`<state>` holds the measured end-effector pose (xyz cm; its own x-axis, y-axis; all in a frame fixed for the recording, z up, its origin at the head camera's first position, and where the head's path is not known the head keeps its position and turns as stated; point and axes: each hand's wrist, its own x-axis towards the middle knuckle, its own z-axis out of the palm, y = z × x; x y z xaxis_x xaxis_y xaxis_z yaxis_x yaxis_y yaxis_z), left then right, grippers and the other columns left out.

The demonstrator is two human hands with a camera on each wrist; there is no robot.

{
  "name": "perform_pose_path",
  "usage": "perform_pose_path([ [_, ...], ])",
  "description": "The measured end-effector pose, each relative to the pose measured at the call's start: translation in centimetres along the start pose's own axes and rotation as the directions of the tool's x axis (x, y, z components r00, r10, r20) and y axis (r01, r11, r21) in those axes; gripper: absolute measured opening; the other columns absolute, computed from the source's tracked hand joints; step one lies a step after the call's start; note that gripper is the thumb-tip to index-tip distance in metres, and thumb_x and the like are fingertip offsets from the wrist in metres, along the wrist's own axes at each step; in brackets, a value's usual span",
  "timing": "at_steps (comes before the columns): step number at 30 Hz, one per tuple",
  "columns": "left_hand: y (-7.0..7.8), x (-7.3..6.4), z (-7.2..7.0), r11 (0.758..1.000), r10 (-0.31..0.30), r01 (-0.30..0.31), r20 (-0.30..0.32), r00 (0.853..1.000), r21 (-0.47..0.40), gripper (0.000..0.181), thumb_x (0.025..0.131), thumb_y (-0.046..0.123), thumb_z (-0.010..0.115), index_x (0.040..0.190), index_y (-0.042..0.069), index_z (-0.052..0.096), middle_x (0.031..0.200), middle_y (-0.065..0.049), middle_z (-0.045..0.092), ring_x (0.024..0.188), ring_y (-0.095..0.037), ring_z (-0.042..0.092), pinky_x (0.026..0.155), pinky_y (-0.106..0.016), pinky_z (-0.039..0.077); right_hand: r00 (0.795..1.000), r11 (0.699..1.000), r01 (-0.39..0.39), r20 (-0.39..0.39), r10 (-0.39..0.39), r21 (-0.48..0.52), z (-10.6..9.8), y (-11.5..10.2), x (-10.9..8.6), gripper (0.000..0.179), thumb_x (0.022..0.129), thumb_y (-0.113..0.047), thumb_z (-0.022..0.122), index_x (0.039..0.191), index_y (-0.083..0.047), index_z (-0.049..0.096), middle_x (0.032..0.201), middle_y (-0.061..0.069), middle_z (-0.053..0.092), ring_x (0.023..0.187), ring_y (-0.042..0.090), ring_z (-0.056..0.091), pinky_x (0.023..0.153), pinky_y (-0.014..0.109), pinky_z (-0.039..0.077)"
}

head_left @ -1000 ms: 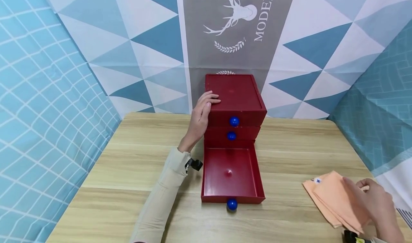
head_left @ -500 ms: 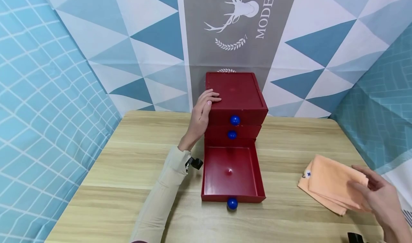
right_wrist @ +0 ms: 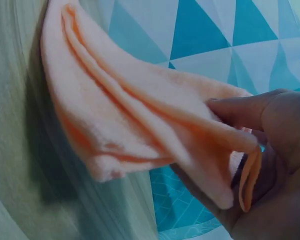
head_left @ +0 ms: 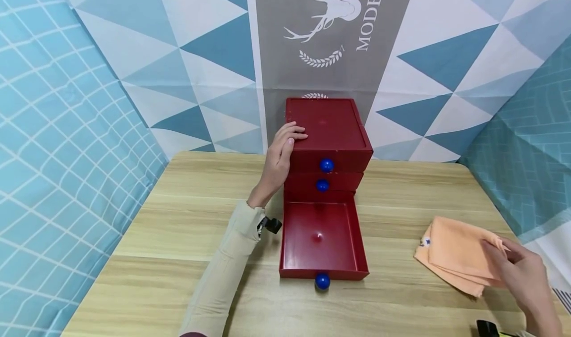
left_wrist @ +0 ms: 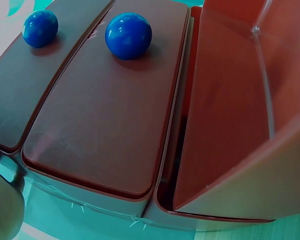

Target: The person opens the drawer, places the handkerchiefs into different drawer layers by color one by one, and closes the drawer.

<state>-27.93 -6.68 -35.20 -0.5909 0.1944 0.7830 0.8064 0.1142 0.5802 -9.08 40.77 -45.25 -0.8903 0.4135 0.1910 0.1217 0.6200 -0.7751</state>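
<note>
My left hand (head_left: 277, 161) rests on the upper left edge of a small dark red drawer cabinet (head_left: 327, 124), fingers lying on its top. The cabinet's bottom drawer (head_left: 318, 238) is pulled out and nothing lies in it; the upper two are closed, each with a round blue knob (head_left: 327, 165). In the left wrist view those closed drawer fronts (left_wrist: 100, 110) fill the middle. Over at the right, my right hand (head_left: 524, 272) pinches a folded peach cloth (head_left: 464, 250) between thumb and fingers. The right wrist view shows the cloth's folds (right_wrist: 140, 120) hanging from that grip.
A wooden table (head_left: 192, 228) bears the cabinet. Behind it hangs a patterned wall cloth (head_left: 214, 69) with triangles and a deer print. Blue gridded fabric (head_left: 67, 129) borders the left side, teal fabric (head_left: 526, 143) the right.
My right hand has lifted the peach cloth and moved it slightly away from me, and its grip on the edge has shifted. The left hand stays on the cabinet.
</note>
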Motion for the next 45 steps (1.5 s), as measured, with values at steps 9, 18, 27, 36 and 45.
perform_pose_path([
  [9, 0.1, 0.1, 0.1, 0.999, -0.031, 0.031, 0.005, 1.000, 0.011, 0.036, 0.103, 0.003, 0.032, 0.116, -0.011, 0.063, 0.130, -0.025, 0.057, 0.140, -0.039, 0.035, 0.121, -0.042, 0.021, 0.992, 0.998, 0.060, -0.108, -0.062, -0.022, -0.2, -1.6, -0.2, 0.029, 0.096, -0.019, 0.067, 0.082, -0.045, 0.064, 0.044, -0.005, 0.033, 0.033, 0.011, 0.025, 0.033, 0.029, 0.025],
  [18, 0.6, 0.3, 0.1, 1.000, -0.013, 0.013, -0.004, 1.000, 0.008, 0.034, 0.102, -0.002, 0.033, 0.114, -0.013, 0.063, 0.128, -0.029, 0.056, 0.138, -0.044, 0.035, 0.121, -0.042, 0.021, 0.975, 0.990, 0.142, -0.174, -0.140, 0.001, 0.6, -4.3, -0.4, 0.023, 0.092, -0.007, 0.070, 0.094, -0.029, 0.074, 0.049, -0.012, 0.038, 0.034, 0.009, 0.024, 0.034, 0.028, 0.024],
  [27, 0.7, 0.6, 0.4, 1.000, 0.031, -0.031, -0.002, 1.000, -0.004, 0.033, 0.101, -0.005, 0.033, 0.113, -0.014, 0.063, 0.126, -0.031, 0.057, 0.135, -0.048, 0.037, 0.120, -0.044, 0.023, 0.951, 0.952, 0.261, -0.125, -0.282, -0.162, 0.1, -7.2, -0.6, 0.017, 0.094, -0.003, 0.066, 0.109, 0.003, 0.071, 0.046, -0.003, 0.034, 0.033, 0.008, 0.023, 0.034, 0.024, 0.023],
  [36, 0.5, 0.4, 0.3, 1.000, 0.025, -0.025, -0.002, 1.000, 0.004, 0.033, 0.100, -0.006, 0.033, 0.112, -0.014, 0.063, 0.126, -0.031, 0.057, 0.135, -0.048, 0.037, 0.120, -0.044, 0.023, 0.917, 0.895, 0.380, -0.032, -0.398, -0.235, -0.5, -10.3, 0.4, 0.015, 0.097, -0.003, 0.062, 0.104, 0.008, 0.068, 0.048, 0.000, 0.029, 0.035, 0.009, 0.021, 0.035, 0.025, 0.021],
  [45, 0.2, 0.0, -0.2, 1.000, 0.020, -0.020, -0.007, 1.000, 0.014, 0.033, 0.101, -0.005, 0.034, 0.112, -0.014, 0.063, 0.126, -0.031, 0.057, 0.135, -0.049, 0.037, 0.120, -0.046, 0.023, 0.885, 0.848, 0.457, 0.046, -0.463, -0.267, -0.1, -13.3, 2.0, 0.018, 0.096, -0.006, 0.065, 0.108, 0.007, 0.069, 0.048, 0.001, 0.029, 0.039, 0.011, 0.021, 0.040, 0.026, 0.019],
])
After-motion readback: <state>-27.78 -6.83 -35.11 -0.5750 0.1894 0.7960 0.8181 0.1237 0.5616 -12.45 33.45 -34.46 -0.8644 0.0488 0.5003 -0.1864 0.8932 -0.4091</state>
